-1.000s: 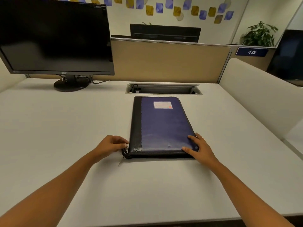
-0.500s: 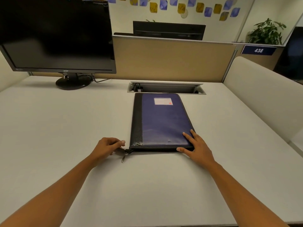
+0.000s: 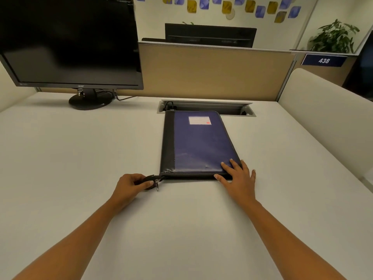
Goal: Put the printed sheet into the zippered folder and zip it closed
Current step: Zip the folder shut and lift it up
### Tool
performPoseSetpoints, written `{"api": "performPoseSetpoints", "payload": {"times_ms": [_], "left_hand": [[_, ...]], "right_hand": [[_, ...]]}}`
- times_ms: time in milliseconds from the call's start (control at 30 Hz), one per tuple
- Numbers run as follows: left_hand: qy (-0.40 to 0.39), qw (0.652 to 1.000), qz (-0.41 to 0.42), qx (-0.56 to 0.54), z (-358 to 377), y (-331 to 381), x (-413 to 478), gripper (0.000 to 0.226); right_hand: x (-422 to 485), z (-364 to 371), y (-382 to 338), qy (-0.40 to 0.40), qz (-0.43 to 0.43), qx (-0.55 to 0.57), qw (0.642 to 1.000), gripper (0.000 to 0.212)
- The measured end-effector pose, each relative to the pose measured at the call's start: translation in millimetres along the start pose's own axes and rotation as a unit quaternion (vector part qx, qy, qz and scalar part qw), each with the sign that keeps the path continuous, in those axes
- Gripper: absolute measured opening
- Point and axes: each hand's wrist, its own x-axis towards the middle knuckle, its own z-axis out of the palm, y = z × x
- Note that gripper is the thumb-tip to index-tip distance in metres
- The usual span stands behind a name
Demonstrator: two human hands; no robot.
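Observation:
A blue zippered folder (image 3: 199, 142) with a black spine and a small white label lies flat and closed on the white desk (image 3: 80, 158). My left hand (image 3: 131, 186) pinches the black zipper tail at the folder's near left corner, and the metal zipper pull (image 3: 157, 184) hangs just right of my fingers. My right hand (image 3: 238, 178) rests with straight fingers on the folder's near right corner. No printed sheet is visible.
A black monitor (image 3: 68, 43) on a round stand (image 3: 89, 101) fills the back left. A cable slot (image 3: 228, 108) is cut into the desk just behind the folder. A tan partition (image 3: 212, 73) closes the back and a white panel (image 3: 327, 122) the right side.
My left hand has drawn the zipper tail out to the left of the folder's near corner. My right hand stays pressed on the near right corner. The camera tilted slightly.

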Motion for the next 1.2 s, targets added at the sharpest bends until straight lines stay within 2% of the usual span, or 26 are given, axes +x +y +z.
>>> {"api": "performPoseSetpoints", "payload": {"times_ms": [133,267,367,467,633,833,1000,1100,1200], "left_hand": [[0.008,1.0,0.002,0.012,1,-2,1,0.014],[0.012,0.999,0.002,0.039,3,-3,1,0.012],[0.012,0.999,-0.003,0.039,3,-3,2,0.011],[0.014,0.999,-0.004,0.042,3,-4,1,0.012],[0.017,0.998,0.006,0.052,2,-4,2,0.019],[0.007,0.999,0.009,0.032,0,-3,1,0.023],[-0.006,1.0,0.009,0.012,-1,-1,0,0.019],[-0.008,1.0,0.008,0.013,0,-1,0,0.018],[-0.002,1.0,0.008,0.017,0,-2,0,0.02]], "right_hand": [[0,-5,-14,0.042,-0.055,-0.007,0.998,0.044],[-12,1,-49,0.107,-0.162,0.057,0.979,0.018],[-23,12,-80,0.074,-0.225,0.101,0.966,0.008],[-30,27,-105,-0.015,-0.22,0.116,0.968,0.017],[-34,45,-127,-0.081,-0.185,0.111,0.973,0.033],[-38,58,-143,-0.065,-0.167,0.115,0.977,0.036],[-37,59,-146,-0.059,-0.15,0.115,0.98,0.023],[-38,60,-148,-0.062,-0.157,0.09,0.981,0.019],[-40,61,-148,-0.073,-0.185,0.062,0.978,0.024]]}}
